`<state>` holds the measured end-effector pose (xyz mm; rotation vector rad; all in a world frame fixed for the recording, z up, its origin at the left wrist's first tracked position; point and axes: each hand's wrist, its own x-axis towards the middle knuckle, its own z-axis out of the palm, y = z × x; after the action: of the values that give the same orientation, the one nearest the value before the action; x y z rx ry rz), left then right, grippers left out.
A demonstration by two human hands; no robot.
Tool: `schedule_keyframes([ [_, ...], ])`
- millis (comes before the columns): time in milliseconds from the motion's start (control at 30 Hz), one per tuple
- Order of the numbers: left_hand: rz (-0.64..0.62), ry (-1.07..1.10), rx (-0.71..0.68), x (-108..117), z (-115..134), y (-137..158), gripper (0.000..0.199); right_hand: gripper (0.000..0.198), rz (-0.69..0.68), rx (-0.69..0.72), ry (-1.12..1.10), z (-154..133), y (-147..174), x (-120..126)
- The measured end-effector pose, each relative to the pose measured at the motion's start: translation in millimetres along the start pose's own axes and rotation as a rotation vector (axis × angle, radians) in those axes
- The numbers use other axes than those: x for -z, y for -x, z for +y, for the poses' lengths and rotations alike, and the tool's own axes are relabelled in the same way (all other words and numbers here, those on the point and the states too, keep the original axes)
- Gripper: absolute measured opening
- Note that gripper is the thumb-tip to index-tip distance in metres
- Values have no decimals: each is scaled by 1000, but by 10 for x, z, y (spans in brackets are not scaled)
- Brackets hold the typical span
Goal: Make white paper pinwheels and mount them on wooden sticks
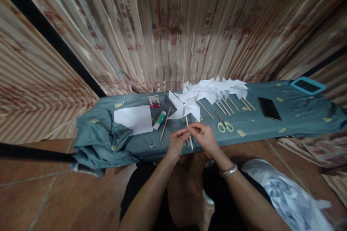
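Between my two hands is a white paper pinwheel [187,106] on a thin wooden stick, its blades pointing away from me over the table. My left hand [177,140] pinches the stick from the left side. Fingers of my right hand [203,136] close on the same stick from the right, touching or almost touching the left fingertips. The stick's lower end pokes out below both hands. Left of the pinwheel lie a loose wooden stick [165,124] and a glue stick [159,121]. Green-handled scissors [224,124] rest to the right of my right hand.
Several finished pinwheels [217,88] overlap along the back of the cloth-covered table [260,126]. White paper sheets [135,117] and a small red box of pins [154,101] are at left. A phone [269,108] and a blue-framed device [308,86] lie at right. A plastic bag [290,198] sits on the floor.
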<state>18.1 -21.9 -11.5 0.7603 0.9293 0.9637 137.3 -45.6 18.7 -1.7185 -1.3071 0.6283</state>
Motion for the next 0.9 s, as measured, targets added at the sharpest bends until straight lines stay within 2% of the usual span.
schedule_keyframes([
  [233,-35,33,62,-39,3,33,34,29,120,-55,-28,84,-75,-22],
  [467,-63,-2,20,91,70,59,24,28,253,-117,235,21,-492,187],
  [667,-49,-63,-34,287,142,24,22,24,222,-215,493,29,-859,92],
  [900,-53,-98,-85,498,187,26,23,26,167,-248,644,134,-928,-66],
])
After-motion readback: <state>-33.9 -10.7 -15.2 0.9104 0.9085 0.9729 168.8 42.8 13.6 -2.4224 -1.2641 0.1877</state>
